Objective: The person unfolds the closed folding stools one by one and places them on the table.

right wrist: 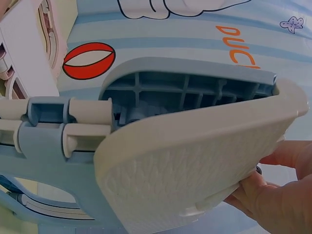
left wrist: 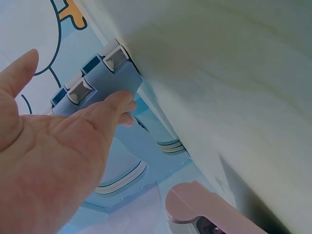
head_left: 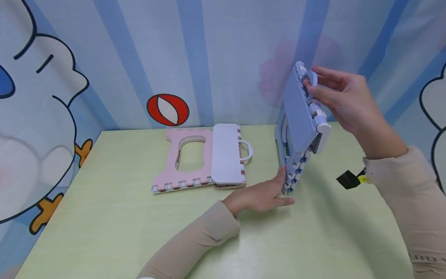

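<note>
A blue-and-white folding stool (head_left: pixel 299 110) stands on edge on the table, partly folded, with a gap between its hinged panels (right wrist: pixel 195 156) in the right wrist view. My right hand (head_left: pixel 350 99) grips its small carrying handle (head_left: pixel 313 78) at the upper end, fingers through the loop. At the lower near edge, my left hand (head_left: pixel 263 194) rests against the stool with its fingers straight; some fingertips are hidden behind it. In the left wrist view that palm (left wrist: pixel 63 151) lies beside the hinge edge. To the left, a pink-and-white folding stool (head_left: pixel 189 155) lies flat, handle pointing right.
The pale green table (head_left: pixel 104 217) meets a striped blue cloth backdrop (head_left: pixel 230 58) with cartoon prints along its back edge. A black tag (head_left: pixel 348 179) hangs by the right sleeve cuff.
</note>
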`<action>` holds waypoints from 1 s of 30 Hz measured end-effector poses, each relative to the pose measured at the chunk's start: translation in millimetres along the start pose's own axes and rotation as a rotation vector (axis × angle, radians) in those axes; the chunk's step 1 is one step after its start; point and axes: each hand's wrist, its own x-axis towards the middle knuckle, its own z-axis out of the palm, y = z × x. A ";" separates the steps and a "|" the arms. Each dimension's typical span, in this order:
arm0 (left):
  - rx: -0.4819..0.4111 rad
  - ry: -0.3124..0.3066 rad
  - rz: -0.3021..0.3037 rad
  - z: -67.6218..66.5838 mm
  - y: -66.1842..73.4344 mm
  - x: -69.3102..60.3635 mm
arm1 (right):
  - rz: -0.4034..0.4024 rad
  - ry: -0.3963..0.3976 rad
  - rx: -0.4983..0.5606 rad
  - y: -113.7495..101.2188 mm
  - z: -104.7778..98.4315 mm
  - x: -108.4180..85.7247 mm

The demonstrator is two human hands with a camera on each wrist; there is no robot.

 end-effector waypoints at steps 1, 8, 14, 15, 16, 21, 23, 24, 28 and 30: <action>-0.001 0.000 -0.001 0.0 0.1 0.2 | 0.000 -0.003 -0.012 -0.1 0.3 0.0; 0.001 0.001 -0.007 -0.4 -0.2 1.3 | -0.026 -0.049 -0.045 1.0 1.2 0.7; -0.007 0.007 0.007 -2.7 -2.2 1.0 | -0.039 -0.054 -0.085 0.8 4.2 2.2; -0.013 0.006 0.011 -3.1 -2.3 0.9 | -0.041 -0.054 -0.088 0.7 4.4 2.3; -0.018 0.005 0.016 -3.4 -2.7 0.9 | -0.043 -0.055 -0.081 0.8 4.5 2.3; -0.026 -0.004 0.025 -4.9 -4.8 0.8 | -0.066 -0.079 -0.081 1.6 3.7 1.1; -0.018 -0.006 0.024 -6.0 -5.5 0.4 | -0.071 -0.083 -0.077 2.1 2.9 0.5; -0.008 -0.004 0.022 -6.5 -5.8 0.1 | -0.069 -0.081 -0.073 2.4 2.4 0.4; 0.059 0.047 -0.012 -9.9 -4.2 -2.7 | -0.057 -0.061 -0.057 3.3 0.8 0.3; 0.085 0.093 -0.039 -11.7 -2.0 -4.1 | -0.053 -0.056 -0.052 3.5 0.4 0.3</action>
